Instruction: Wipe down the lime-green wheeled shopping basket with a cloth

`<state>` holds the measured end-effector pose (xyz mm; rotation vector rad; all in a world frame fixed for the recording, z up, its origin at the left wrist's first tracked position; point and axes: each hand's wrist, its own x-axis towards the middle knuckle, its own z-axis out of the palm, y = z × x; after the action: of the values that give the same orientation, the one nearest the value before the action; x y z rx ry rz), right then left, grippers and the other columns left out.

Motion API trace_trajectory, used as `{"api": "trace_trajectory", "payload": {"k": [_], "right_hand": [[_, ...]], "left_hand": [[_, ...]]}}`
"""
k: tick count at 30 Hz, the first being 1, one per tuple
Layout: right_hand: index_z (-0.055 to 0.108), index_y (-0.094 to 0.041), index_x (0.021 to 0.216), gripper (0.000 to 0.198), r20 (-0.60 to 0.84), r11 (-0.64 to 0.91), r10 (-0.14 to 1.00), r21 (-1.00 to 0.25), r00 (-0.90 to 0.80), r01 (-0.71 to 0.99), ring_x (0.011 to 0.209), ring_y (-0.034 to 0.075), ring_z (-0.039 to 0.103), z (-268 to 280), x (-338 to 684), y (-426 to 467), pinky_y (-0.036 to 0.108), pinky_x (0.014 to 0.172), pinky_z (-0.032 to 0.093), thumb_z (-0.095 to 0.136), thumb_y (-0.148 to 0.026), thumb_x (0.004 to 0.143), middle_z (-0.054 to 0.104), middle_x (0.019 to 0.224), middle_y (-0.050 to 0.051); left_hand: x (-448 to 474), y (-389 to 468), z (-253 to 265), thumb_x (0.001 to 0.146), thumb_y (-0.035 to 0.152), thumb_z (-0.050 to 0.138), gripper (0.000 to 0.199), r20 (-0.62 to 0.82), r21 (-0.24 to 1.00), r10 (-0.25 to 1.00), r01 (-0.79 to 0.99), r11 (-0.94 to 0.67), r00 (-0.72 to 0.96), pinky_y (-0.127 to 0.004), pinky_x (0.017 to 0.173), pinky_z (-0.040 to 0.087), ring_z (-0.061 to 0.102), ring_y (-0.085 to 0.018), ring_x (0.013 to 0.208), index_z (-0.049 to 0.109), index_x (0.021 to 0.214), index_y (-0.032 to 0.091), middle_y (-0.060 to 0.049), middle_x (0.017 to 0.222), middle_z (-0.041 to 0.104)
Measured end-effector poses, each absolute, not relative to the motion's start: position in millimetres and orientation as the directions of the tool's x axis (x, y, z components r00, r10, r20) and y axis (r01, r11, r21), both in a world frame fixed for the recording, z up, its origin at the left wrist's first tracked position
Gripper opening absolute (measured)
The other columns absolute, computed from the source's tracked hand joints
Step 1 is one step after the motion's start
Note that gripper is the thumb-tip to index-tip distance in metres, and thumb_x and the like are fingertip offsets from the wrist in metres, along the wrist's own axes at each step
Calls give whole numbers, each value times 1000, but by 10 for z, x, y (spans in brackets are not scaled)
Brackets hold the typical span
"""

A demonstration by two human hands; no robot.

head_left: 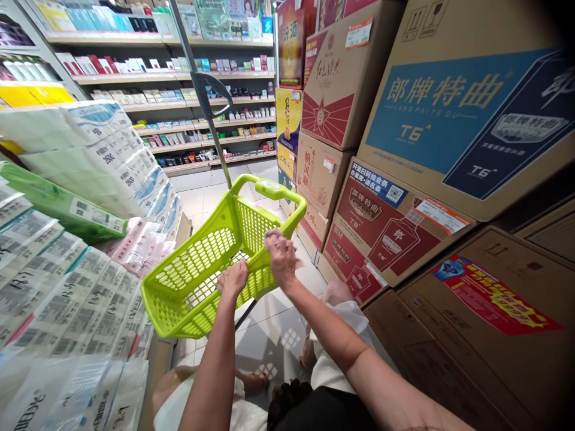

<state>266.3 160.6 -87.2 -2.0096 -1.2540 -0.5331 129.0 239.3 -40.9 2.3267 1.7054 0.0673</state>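
Note:
A bright green plastic shopping basket (191, 254) with perforated sides is in front of me, tilted, and I see no goods in it. The fingers of my left hand (232, 278) are closed over its near rim. My right hand (282, 257) is at the basket's near right side, with its fingers smeared by motion, so their grip is unclear. A grey pole (184, 36) with a dark loop-shaped handle piece (218, 96) slants down behind the basket; how the two join is hidden.
Stacked cardboard cartons (332, 90) with price tags line the right side. Wrapped paper packs (81, 293) are piled at the left. Shelves of small boxed goods (179, 75) stand at the back. Below is a pale tiled floor (211, 194), with my legs and feet close underneath.

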Motion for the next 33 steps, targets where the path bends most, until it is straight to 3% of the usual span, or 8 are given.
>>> {"api": "trace_trajectory", "payload": {"k": [3,9,13,15,18,20,26,33], "right_hand": [[63,-29,134,48,626,-180,726,-226,285,957,106,27,48,-893,2637,1584,39,84,51,62,-13,89,58,120,13],[61,-27,139,56,629,-438,506,-403,591,804,110,30,46,-825,2961,1557,43,84,52,54,-5,88,54,123,16],[63,-29,135,58,613,-270,628,-407,480,873,108,26,49,-1256,2544,1551,40,88,51,46,-1,88,59,121,12],[63,-24,136,58,530,-283,631,-523,567,804,111,27,51,-1487,2379,1543,40,93,50,47,-2,85,59,121,14],[59,-16,139,64,269,-424,505,-750,820,507,114,30,54,-1585,2409,1572,43,98,48,49,-3,77,57,120,17],[53,-15,144,68,213,-401,447,-820,869,408,119,30,54,-1459,2555,1635,43,103,46,48,-4,76,55,123,17],[46,-16,146,66,402,-289,330,-818,854,496,125,27,50,-1033,2639,1830,41,111,41,43,-4,81,51,130,16],[59,-21,131,46,564,-236,551,-602,615,763,110,27,51,-1502,2209,1570,41,95,49,44,-8,89,57,118,13]], "left_hand": [[1307,2279,-351,100,54,10,74,-179,222,929,933,-283,325,-45,94,48,68,-33,113,75,108,19,-18,120,73],[1088,2214,-260,99,58,12,72,-220,169,912,935,-313,346,-46,97,47,67,-34,114,74,113,23,-16,123,73],[989,2284,-387,98,61,10,79,-284,146,901,943,-298,329,-49,97,47,66,-36,116,74,112,18,-20,122,71],[996,2293,-452,98,61,8,80,-282,171,896,937,-305,343,-50,96,48,66,-36,116,73,111,18,-22,121,71],[1041,2272,-483,100,57,7,77,-272,191,888,925,-328,371,-49,97,47,66,-34,116,72,111,18,-21,122,71],[1079,2253,-471,100,55,8,75,-284,195,881,922,-334,379,-49,97,47,66,-33,116,73,110,18,-21,123,71],[1201,2210,-462,101,53,8,74,-285,218,876,916,-335,388,-49,97,47,66,-34,117,73,108,17,-20,123,71],[1245,2232,-529,102,49,9,70,-273,215,869,907,-363,413,-42,93,48,68,-31,112,72,102,17,-20,117,73]]}}
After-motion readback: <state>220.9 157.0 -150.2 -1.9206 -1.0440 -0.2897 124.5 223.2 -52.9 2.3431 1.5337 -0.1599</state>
